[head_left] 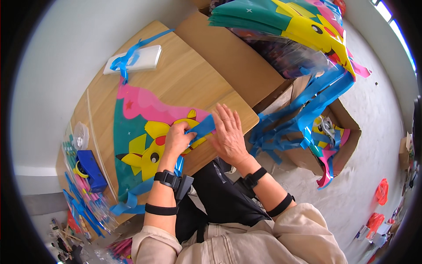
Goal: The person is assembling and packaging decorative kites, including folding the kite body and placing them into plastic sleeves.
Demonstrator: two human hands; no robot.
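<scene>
A kite sheet [132,143] of thin plastic, pink and green with a yellow cartoon figure, lies flat on the wooden table [193,75]. My left hand [176,140] is closed, pinching a blue ribbon [203,126] over the sheet's right corner. My right hand [227,134] lies flat with fingers stretched, resting on that corner at the ribbon's end. More blue ribbon hangs from the sheet's lower corner and its top corner. Whatever lies beneath my right palm is hidden.
A blue tape dispenser [91,170], a clear tape roll [80,135] and thin sticks line the table's left edge. A white pad [151,57] lies at the back. Stacked kite sheets [259,17] top a large cardboard box [228,61]; an open carton [349,149] stands on the floor.
</scene>
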